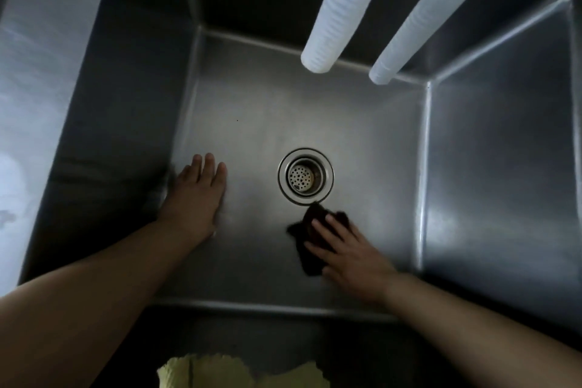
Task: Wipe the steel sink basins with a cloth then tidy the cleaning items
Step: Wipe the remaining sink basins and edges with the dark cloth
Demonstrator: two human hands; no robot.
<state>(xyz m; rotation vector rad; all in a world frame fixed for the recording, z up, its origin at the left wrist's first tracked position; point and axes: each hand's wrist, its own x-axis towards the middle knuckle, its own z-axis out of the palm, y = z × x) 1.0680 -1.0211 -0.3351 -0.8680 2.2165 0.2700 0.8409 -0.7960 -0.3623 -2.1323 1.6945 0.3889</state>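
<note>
I look straight down into a deep steel sink basin (283, 123). Its round drain (305, 176) with a perforated strainer sits near the middle of the floor. My right hand (349, 252) presses a dark cloth (310, 242) flat against the basin floor just below and right of the drain, fingers straight on top of it. My left hand (196, 195) lies flat on the floor by the left wall, fingers straight, holding nothing.
Two white ribbed hoses (340, 6) (431, 12) hang down into the basin from the top. A pale yellow cloth (214, 372) shows at the bottom edge, in front of the sink. The steel walls rise steeply on every side.
</note>
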